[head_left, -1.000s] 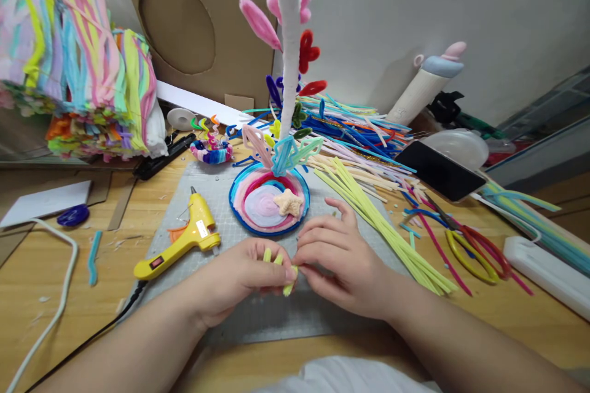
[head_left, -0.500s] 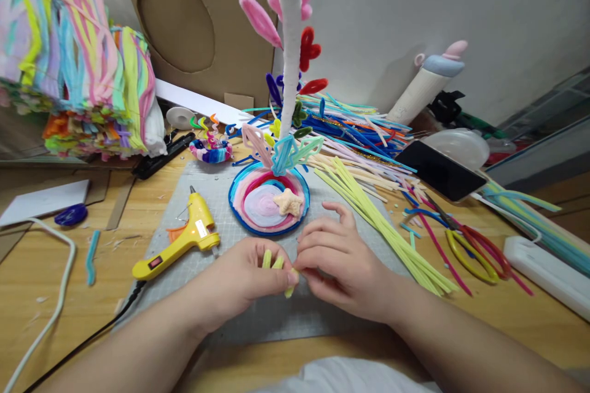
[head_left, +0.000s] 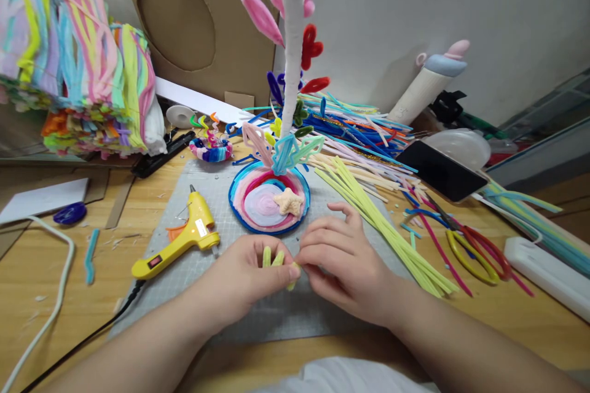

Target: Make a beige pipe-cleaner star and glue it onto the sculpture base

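Note:
Folded yellow-green pipe cleaners (head_left: 278,258) stick out between the thumb and fingers of my left hand (head_left: 251,273), which is closed around them. My right hand (head_left: 343,261) meets it from the right, thumb and forefinger pinched at the end of the same piece; its little finger is raised. Just beyond my hands sits a round coiled pipe-cleaner base (head_left: 249,218) with a cream star (head_left: 289,202) on it. A white fuzzy stem (head_left: 291,55) with pink, red, blue and green petals rises at its back. Loose yellow-green pipe cleaners (head_left: 387,230) lie to the right.
A yellow glue gun (head_left: 191,236) lies on the grey cutting mat (head_left: 258,325) at left. Scissors (head_left: 474,252), a phone (head_left: 440,169) and a white power strip (head_left: 548,276) are at right. Bundled pipe cleaners (head_left: 83,67) stand back left, cardboard (head_left: 244,18) behind.
Both hands stay nearly in place, pinched together on the yellow-green piece. My right hand has shifted very slightly right. Nothing else has visibly moved.

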Demonstrator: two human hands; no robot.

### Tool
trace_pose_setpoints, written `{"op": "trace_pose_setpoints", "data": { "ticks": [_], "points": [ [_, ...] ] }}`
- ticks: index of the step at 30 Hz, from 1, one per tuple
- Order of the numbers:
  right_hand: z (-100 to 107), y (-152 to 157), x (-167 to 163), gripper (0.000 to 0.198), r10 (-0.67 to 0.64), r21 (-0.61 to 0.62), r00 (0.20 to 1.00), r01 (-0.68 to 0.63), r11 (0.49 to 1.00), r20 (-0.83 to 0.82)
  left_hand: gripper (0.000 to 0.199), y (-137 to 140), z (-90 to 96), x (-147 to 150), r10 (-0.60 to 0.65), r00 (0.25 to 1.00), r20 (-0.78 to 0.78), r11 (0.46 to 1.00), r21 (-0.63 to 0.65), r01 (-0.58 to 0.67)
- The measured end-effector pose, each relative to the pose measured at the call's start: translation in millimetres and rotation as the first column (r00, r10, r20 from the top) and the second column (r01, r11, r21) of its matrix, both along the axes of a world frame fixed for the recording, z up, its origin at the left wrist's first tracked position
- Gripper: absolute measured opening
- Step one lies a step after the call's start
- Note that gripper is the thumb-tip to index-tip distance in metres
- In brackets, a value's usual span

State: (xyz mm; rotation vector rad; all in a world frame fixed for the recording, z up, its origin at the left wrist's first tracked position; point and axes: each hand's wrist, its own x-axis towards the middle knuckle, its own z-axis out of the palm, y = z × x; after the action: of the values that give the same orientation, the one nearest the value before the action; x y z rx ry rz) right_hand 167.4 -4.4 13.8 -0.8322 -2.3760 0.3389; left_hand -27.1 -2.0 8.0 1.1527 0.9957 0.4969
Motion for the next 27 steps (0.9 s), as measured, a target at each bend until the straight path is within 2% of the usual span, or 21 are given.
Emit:
{"op": "trace_pose_setpoints", "data": {
  "ticks": [6,11,15,21,27],
  "points": [
    [-2,0,-1,0.009,-0.005,0.057,1.000,0.006,0.998,-0.020,0.026,-2,0.5,1,0.006,1.000,-0.007,1.000,0.019,-0.006],
    [-6,-5,-6,0.010,-0.072,0.101,0.993,0.082,0.992,-0.092,0.024,-3,2.0,6,0.056,0.998,0.005,0.994,0.092,-0.056],
    [-7,-7,-7,0.014,-0.121,0.032,0.977,0.129,0.991,-0.174,0.019,-2,4.2,6,0.119,0.993,0.015,0.975,0.185,-0.119],
    [-10,-4,-7,0.021,-0.162,-0.089,0.931,0.140,0.986,-0.327,0.017,-2,8.1,3,0.229,0.968,-0.104,0.920,0.347,-0.180],
    [-11,-10,-11,0.026,-0.145,-0.183,0.898,0.073,0.980,-0.416,0.015,-4,7.5,3,0.277,0.958,-0.074,0.902,0.363,-0.233]
  ]
}}
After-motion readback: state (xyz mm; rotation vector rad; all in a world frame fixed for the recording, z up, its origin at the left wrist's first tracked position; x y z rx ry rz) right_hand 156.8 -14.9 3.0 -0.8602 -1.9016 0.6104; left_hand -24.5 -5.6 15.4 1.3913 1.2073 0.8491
